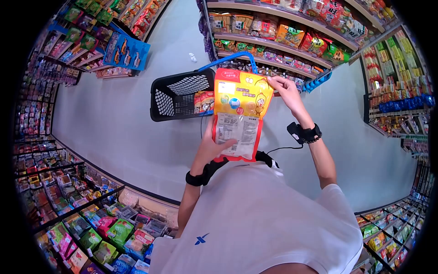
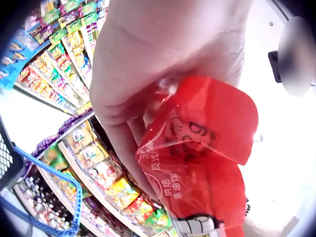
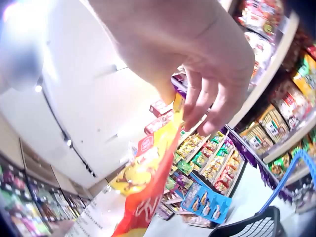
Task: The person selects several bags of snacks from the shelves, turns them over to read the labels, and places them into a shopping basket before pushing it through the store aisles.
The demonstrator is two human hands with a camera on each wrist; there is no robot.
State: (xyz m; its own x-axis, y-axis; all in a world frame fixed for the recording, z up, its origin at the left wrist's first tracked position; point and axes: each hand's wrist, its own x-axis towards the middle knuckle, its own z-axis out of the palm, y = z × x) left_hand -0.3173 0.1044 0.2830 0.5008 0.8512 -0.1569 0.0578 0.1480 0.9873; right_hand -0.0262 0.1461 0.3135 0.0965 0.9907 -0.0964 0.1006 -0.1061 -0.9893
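A snack bag (image 1: 244, 98), yellow above and red-edged with a printed white back panel below, is held up in front of the body in the head view. My left hand (image 1: 213, 147) grips its lower left side, thumb across the printed panel. In the left wrist view that hand (image 2: 163, 59) wraps over the bag's red bottom (image 2: 207, 128). At the upper right corner, my right hand (image 1: 288, 95) pinches the bag's edge. The right wrist view has the right hand (image 3: 202, 64) with thumb and fingertips at the yellow corner of the bag (image 3: 143, 173).
Beyond the bag, a black shopping basket (image 1: 157, 109) with a blue handle (image 1: 246, 55) sits on the grey floor, red packets (image 1: 199, 102) inside. Snack shelves (image 1: 283, 41) stand ahead; more displays line the left and right. A blue display board (image 1: 127, 52) is at upper left.
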